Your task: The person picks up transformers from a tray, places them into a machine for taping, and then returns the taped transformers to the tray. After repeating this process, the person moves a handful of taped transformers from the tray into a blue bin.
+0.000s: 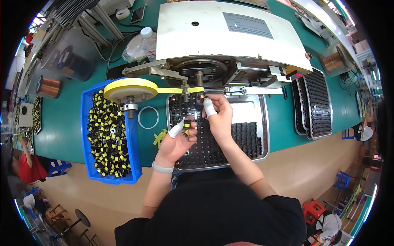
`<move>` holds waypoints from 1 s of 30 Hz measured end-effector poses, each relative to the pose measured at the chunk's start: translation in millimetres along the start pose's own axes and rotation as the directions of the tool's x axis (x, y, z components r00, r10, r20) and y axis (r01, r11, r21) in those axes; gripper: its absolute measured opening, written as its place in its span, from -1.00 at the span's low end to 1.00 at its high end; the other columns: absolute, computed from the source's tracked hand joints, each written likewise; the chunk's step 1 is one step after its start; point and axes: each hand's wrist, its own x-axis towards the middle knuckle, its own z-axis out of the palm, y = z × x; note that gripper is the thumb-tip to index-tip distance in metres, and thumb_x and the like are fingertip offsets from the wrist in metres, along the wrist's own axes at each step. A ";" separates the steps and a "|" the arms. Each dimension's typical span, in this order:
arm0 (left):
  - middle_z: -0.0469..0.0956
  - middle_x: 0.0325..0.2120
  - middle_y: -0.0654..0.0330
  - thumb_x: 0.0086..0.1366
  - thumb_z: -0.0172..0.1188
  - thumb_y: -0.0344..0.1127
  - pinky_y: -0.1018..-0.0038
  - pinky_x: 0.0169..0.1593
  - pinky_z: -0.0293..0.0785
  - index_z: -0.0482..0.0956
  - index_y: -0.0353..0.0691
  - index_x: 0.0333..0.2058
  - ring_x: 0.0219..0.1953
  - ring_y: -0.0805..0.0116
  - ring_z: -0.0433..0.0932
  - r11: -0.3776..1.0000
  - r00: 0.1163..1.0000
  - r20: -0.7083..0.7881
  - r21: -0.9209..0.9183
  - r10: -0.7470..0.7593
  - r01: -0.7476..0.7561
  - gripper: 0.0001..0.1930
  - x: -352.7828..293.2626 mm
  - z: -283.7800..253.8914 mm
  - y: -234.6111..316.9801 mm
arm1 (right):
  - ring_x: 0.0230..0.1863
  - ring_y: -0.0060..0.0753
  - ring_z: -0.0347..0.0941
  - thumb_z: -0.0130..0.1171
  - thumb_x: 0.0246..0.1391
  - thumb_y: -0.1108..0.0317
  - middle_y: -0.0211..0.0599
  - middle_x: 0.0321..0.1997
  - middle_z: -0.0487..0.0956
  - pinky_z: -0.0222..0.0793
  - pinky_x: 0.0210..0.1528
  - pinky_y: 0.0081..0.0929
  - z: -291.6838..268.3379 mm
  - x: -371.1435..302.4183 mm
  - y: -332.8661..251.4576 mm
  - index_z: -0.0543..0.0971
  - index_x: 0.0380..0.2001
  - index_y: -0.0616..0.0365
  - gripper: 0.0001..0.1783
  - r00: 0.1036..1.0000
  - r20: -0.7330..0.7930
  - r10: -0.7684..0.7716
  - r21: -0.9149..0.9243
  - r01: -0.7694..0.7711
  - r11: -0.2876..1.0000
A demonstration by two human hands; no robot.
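My right hand (221,117), a white cover on one finger, pinches a small dark coil bobbin (202,97) against the end of the machine's spindle (200,80). Yellow tape (170,90) runs from a large roll (131,88) across to that spot. Palm up and lower down, my left hand (176,139) has its fingers curled around small black bobbins wrapped in yellow tape (187,124); its thumb also wears a white cover. Beneath both hands lies a metal tray (266,135) with rows of black bobbins (246,137). My fingers partly hide the bobbin at the spindle.
A blue bin (87,151) full of yellow-taped bobbins stands at the left. Beside it lie a white ring (140,119) and yellow tape scraps (159,138). The white machine housing (193,37) fills the back. Stacked trays (318,102) stand at right, and a bottle (146,41) at back left.
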 end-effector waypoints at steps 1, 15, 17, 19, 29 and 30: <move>0.42 -0.18 0.18 0.41 -0.03 -0.23 0.51 -0.19 0.31 0.36 -0.28 0.09 -0.27 0.42 0.35 1.000 1.000 -0.009 -0.005 0.024 -0.024 -0.65 -4.8 -0.2 0.8 | -0.52 -0.68 0.40 0.08 0.19 0.56 -0.24 -0.28 0.62 0.32 -0.46 -0.71 2.6 1.1 1.6 0.46 -0.19 0.33 -0.87 0.999 -0.038 -0.010 0.003 0.010 1.000; 0.40 -0.18 0.18 0.39 -0.01 -0.23 0.47 -0.15 0.33 0.39 -0.28 0.04 -0.26 0.36 0.34 0.994 0.994 -0.001 -0.008 0.108 -0.108 -0.66 -19.4 -7.6 10.5 | -0.49 -0.65 0.47 0.16 0.16 0.49 -0.33 -0.38 0.58 0.32 -0.46 -0.71 14.9 0.9 13.8 0.47 -0.14 0.33 -0.79 0.977 -0.101 -0.186 -0.196 0.163 0.967; 0.44 -0.14 0.14 0.38 -0.01 -0.22 0.44 -0.11 0.37 0.39 -0.30 0.06 -0.23 0.34 0.37 0.992 0.992 -0.034 0.042 0.123 -0.122 -0.63 -21.1 -6.4 11.1 | -0.52 -0.65 0.46 0.16 0.17 0.45 -0.35 -0.39 0.58 0.28 -0.49 -0.72 11.2 2.8 -1.9 0.44 -0.12 0.31 -0.76 1.000 -0.007 -0.002 -0.079 0.001 0.997; 0.45 -0.12 0.12 0.38 -0.01 -0.22 0.42 -0.09 0.39 0.40 -0.31 0.07 -0.21 0.33 0.39 0.993 0.993 -0.018 0.030 0.114 -0.114 -0.62 -21.5 -8.3 10.5 | -0.58 -0.64 0.33 0.14 0.18 0.41 -0.30 -0.33 0.56 0.16 -0.55 -0.72 3.1 4.1 -1.7 0.43 -0.09 0.28 -0.74 0.979 0.057 0.196 0.049 -0.198 0.979; 0.45 -0.03 0.12 0.40 -0.05 -0.23 0.40 -0.02 0.39 0.36 -0.33 0.14 -0.11 0.29 0.42 0.988 0.995 -0.016 0.117 0.103 -0.101 -0.58 -0.8 -5.3 19.5 | -0.06 -0.21 0.50 0.09 0.19 0.36 -0.01 -0.12 0.54 0.42 0.10 -0.42 -40.2 -11.7 5.1 0.41 0.02 0.45 -0.58 0.721 0.375 0.583 0.541 -0.680 0.494; 0.45 -0.03 0.12 0.40 -0.05 -0.23 0.40 -0.02 0.39 0.36 -0.33 0.14 -0.11 0.29 0.42 0.988 0.995 -0.014 0.118 0.099 -0.097 -0.58 6.8 -3.6 21.9 | -0.01 -0.13 0.49 0.08 0.19 0.40 0.06 -0.07 0.53 0.41 0.14 -0.40 -42.7 -13.1 4.1 0.39 0.03 0.48 -0.59 0.760 0.375 0.531 0.516 -0.647 0.562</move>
